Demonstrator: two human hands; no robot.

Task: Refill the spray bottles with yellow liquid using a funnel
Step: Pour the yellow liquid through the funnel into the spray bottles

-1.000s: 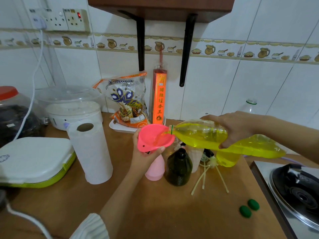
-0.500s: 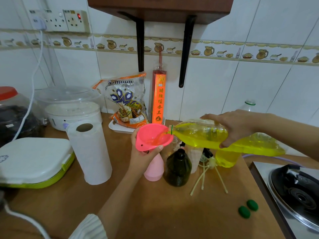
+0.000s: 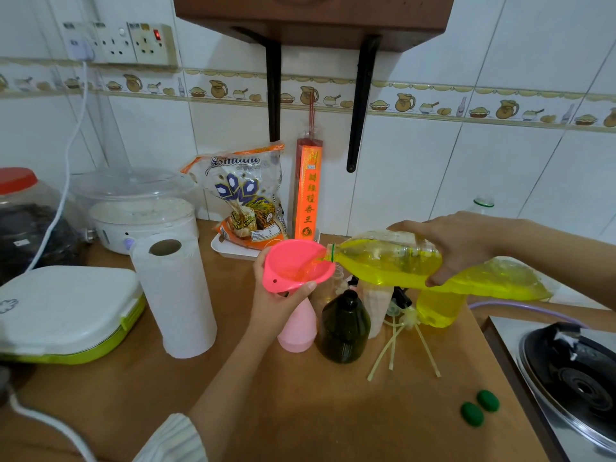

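Both hands grip: left hand [image 3: 266, 303] steadies the pink plastic funnel [image 3: 296, 266] on the pale pink spray bottle [image 3: 298, 330]; right hand [image 3: 456, 245] tips the clear bottle of yellow liquid [image 3: 386, 261] into it.

Right hand [image 3: 456, 248] tipping yellow bottle [image 3: 400, 261] into pink funnel [image 3: 293, 268], left hand [image 3: 276, 295] steadying

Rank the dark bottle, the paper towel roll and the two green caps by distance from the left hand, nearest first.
1. Dark bottle, just right of the left hand.
2. Paper towel roll, to its left.
3. Green caps, far right, near the stove.
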